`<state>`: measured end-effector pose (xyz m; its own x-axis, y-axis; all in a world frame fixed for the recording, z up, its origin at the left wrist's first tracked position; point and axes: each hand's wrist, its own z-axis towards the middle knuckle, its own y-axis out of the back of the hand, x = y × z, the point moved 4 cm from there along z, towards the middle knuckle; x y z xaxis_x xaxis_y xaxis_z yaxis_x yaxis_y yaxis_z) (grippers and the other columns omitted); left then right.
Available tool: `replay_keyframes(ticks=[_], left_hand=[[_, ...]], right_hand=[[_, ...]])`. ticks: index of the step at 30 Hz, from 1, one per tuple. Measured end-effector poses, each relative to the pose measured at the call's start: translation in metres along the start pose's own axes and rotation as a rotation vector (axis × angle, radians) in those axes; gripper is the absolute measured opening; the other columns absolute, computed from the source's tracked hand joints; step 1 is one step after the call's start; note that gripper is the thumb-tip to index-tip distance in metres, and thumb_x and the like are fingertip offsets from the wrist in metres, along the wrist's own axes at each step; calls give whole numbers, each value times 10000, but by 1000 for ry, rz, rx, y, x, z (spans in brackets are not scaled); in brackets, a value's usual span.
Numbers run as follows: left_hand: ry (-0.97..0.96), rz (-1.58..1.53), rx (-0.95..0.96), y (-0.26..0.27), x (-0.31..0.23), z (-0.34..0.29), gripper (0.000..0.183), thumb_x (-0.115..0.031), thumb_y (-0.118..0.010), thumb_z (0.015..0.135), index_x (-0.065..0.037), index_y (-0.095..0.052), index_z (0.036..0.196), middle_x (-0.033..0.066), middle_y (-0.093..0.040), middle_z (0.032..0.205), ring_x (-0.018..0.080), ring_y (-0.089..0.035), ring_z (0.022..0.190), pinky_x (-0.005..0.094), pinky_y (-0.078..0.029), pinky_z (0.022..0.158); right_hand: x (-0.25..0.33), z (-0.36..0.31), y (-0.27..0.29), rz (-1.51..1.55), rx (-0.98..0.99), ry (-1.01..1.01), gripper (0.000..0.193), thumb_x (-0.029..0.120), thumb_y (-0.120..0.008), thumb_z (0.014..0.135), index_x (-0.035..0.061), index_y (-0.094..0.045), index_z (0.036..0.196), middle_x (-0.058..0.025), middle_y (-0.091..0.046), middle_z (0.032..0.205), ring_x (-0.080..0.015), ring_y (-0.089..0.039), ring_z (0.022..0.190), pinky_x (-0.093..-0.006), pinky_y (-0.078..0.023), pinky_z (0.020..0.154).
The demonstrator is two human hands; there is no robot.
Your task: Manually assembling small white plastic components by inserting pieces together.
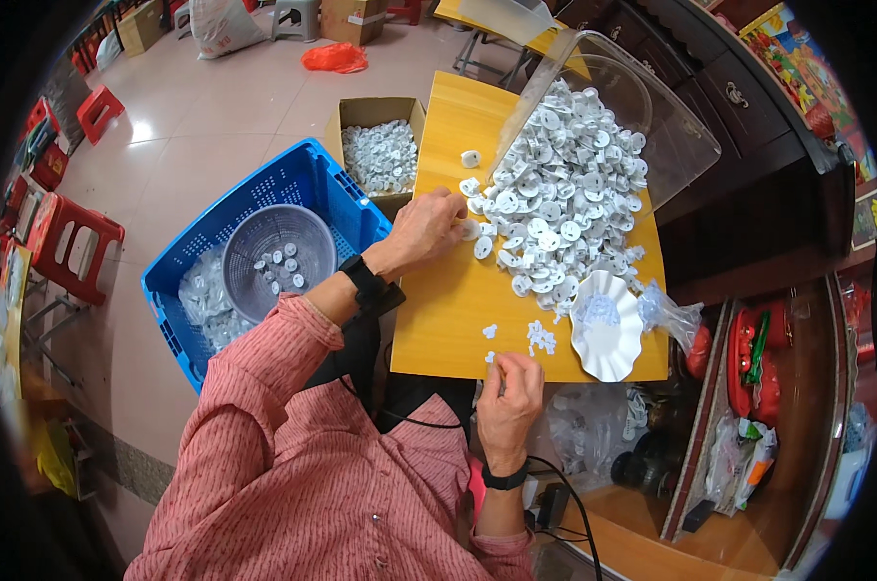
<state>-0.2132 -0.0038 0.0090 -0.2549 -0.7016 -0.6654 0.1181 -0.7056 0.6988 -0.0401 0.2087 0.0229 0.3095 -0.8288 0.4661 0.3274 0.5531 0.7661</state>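
My left hand (427, 229) reaches across the yellow table (448, 310) and its fingers close on a white round plastic disc (469, 229) at the near edge of a big pile of white discs (564, 208). My right hand (511, 389) rests at the table's front edge, fingertips pinching a tiny white piece (491, 357). A few more small white pieces (540, 337) lie just beyond it. A white scalloped dish (605, 326) stands to the right of them.
A clear plastic bin (651, 116) lies tipped behind the pile. Left of the table stand a blue crate (313, 184) holding a grey round basket (276, 259) with discs, and a cardboard box (378, 145) of discs. Red stools (71, 242) stand far left.
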Motion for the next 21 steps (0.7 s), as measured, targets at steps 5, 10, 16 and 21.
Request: replay_keyframes(ticks=[5,10,16,21], left_hand=[[28,-116,-38,-3,4,-1,201,-148,-673,825,-54,-693,1002,180,-674,983,389,-651,949,469,-520,799],[2,-73,52,-8,7,-3,173,-141,-667,820,-63,-715,966,168,-674,969,380,-655,925,469,-524,784],[-58,-36,-11,-6,5,-14,156,-134,-712,824,-21,-720,931,171,-676,911,343,-671,831,413,-541,742],[-253,-49,-159,0,-15,-24,169,-96,-719,829,-20,-704,979,159,-656,917,336,-666,805,404,-543,713]], right_hand=[[-1,3,-4,-57,52,-3,109,35,-704,857,-5,-669,952,-130,-570,977,-326,-585,915,-437,-482,816],[-6,8,-13,-135,-14,59,101,14,-659,888,-10,-597,964,-140,-568,969,-339,-588,895,-448,-482,781],[-23,2,-10,126,-68,-204,73,22,-628,928,-11,-577,969,-161,-604,894,-348,-612,807,-437,-500,706],[-37,-2,-17,411,-99,-398,91,59,-615,961,-23,-578,974,-102,-633,781,-208,-615,653,-340,-507,594]])
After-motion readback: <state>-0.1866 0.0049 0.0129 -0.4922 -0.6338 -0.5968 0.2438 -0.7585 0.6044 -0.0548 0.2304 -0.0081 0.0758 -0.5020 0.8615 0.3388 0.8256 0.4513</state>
